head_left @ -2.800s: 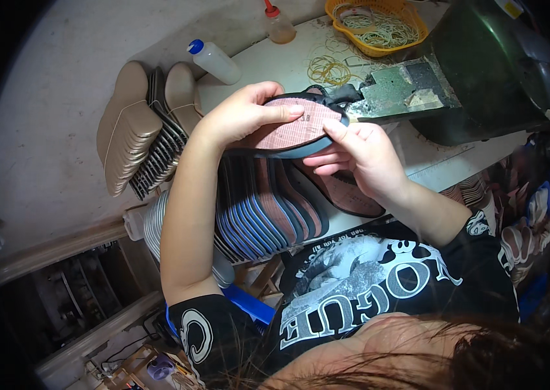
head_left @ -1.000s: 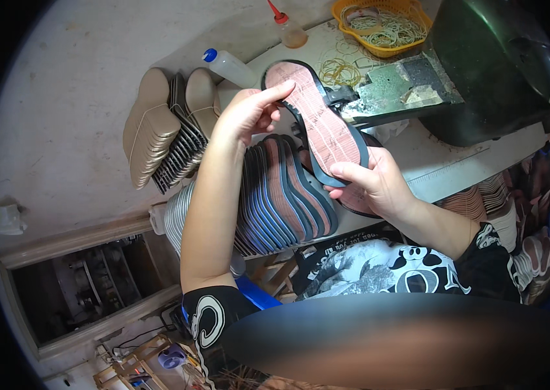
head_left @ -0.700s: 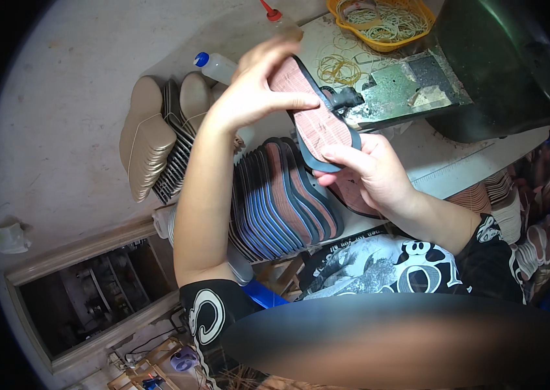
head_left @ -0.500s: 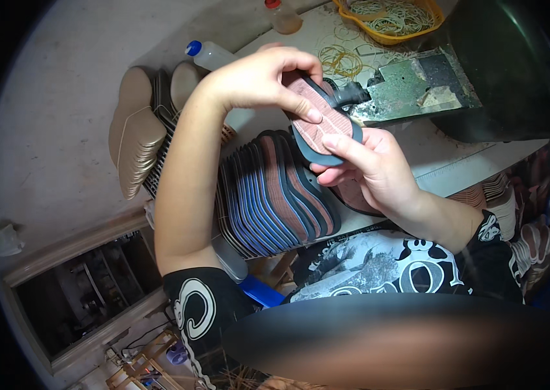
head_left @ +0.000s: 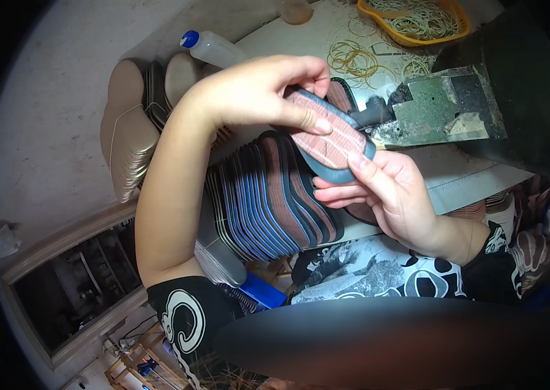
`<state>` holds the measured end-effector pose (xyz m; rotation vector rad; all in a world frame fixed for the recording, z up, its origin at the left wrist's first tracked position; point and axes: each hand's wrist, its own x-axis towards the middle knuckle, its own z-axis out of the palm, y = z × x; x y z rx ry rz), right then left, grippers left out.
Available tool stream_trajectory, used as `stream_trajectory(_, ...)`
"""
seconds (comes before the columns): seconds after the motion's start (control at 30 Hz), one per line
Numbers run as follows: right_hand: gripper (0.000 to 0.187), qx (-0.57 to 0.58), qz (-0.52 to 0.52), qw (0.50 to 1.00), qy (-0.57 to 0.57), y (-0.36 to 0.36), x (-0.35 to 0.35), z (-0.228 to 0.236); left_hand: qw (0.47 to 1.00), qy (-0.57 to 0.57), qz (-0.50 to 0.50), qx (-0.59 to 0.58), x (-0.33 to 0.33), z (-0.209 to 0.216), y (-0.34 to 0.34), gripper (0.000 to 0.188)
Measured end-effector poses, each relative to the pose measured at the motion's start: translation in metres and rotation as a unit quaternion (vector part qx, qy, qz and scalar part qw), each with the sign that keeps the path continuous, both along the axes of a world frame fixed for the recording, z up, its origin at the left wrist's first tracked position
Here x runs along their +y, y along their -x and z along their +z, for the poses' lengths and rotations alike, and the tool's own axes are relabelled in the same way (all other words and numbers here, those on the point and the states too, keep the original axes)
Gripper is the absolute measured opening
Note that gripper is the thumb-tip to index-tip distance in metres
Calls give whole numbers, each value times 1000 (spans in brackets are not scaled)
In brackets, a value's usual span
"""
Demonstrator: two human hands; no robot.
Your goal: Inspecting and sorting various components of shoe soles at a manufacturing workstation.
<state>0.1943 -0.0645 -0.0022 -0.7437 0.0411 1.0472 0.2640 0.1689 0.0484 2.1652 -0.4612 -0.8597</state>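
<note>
Your left hand (head_left: 259, 91) pinches the upper end of a shoe sole (head_left: 328, 133), thumb across its reddish ribbed face, while your right hand (head_left: 389, 195) cups the lower, dark-rimmed end from beneath. You hold it just above a fanned stack of soles (head_left: 268, 201), near the green machine (head_left: 447, 107). Its long axis runs diagonally, upper left to lower right. You appear to be inspecting or aligning it; any next move needs a steady two-handed grip.

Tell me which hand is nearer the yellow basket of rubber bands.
Left. The left hand sits lower left of the yellow basket, across the table; the right hand is farther below it.
</note>
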Motion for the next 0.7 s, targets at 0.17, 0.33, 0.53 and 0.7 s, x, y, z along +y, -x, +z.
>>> stream_trajectory(0.17, 38, 40, 13, 999, -1, -8, 3, -8, 998, -50, 24, -12, 0, -3, 25, 34)
stream_trajectory(0.33, 37, 10, 29, 999, 17, -4, -7, 1, 987, -115, 96, -60, -21, 9, 54, 34)
stream_trajectory(0.53, 37, -19, 27, 999, 41, -7, -2, 7, 974, -52, 215, 48, -28, 3, 67, 28)
stream_trajectory(0.7, 36, -36, 25, 997, 63, -10, -2, 8, 969, -20, 233, 83, -24, -6, 70, 31)
